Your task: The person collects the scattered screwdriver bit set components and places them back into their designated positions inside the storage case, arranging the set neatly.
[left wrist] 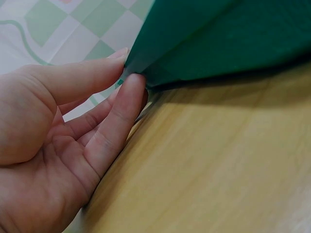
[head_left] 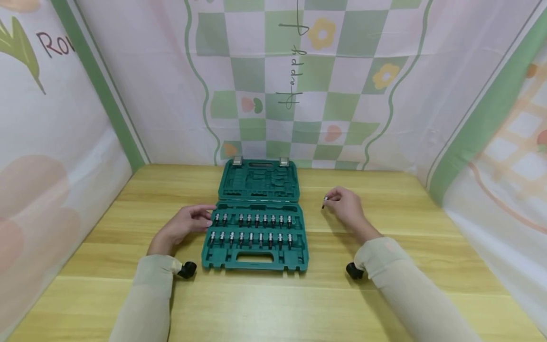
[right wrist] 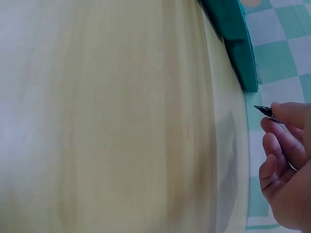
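Observation:
A green tool case (head_left: 255,263) lies opened on the table, its lid (head_left: 258,183) tilted back at the far side. Two rows of bit sockets (head_left: 257,219) with silver bases and dark tips fill its lower half; the far row has a gap left of centre. My left hand (head_left: 184,223) touches the case's left side with fingertips and thumb, fingers relaxed. To the right of the case, my right hand (head_left: 345,206) pinches a single bit socket (right wrist: 265,111) between thumb and fingers, above the table. Its dark pointed tip sticks out; the base is mostly hidden by the fingers.
Under everything is a wood-grain table (head_left: 273,308). Printed cloth (head_left: 282,71) hangs behind it and along both sides. Two metal latches (head_left: 284,162) stand at the lid's top edge. A black wrist camera (head_left: 187,270) sits at each sleeve cuff.

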Demonstrator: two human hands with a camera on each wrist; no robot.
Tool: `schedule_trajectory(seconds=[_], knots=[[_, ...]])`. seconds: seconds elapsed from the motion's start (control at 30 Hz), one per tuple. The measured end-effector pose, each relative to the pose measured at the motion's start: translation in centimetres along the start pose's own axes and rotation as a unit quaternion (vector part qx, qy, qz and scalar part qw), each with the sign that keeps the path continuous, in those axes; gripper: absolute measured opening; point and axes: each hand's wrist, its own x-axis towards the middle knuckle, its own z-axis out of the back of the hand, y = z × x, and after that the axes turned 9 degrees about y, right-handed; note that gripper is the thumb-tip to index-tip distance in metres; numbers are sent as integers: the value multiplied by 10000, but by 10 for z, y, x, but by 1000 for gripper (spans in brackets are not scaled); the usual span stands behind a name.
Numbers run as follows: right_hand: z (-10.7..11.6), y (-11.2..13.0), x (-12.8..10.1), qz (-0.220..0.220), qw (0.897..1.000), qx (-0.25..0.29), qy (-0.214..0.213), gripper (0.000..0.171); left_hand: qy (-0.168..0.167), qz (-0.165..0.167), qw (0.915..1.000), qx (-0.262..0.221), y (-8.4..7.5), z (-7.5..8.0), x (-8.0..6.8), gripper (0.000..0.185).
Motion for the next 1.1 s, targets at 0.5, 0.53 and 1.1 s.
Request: schedule_trajectory(seconds=[0.5, 0.53, 1.1], knots=[[-26, 28, 11, 19, 9977, 451, -505, 14, 20, -33, 10000, -23, 0, 1, 0, 52], [-28, 30, 12, 16, 9973, 507, -534, 13, 20, -34, 10000, -24, 1, 1, 1, 52], [-62, 79, 19, 90, 9942, 994, -406, 12, 1, -28, 10000, 39, 1, 2, 1, 50]])
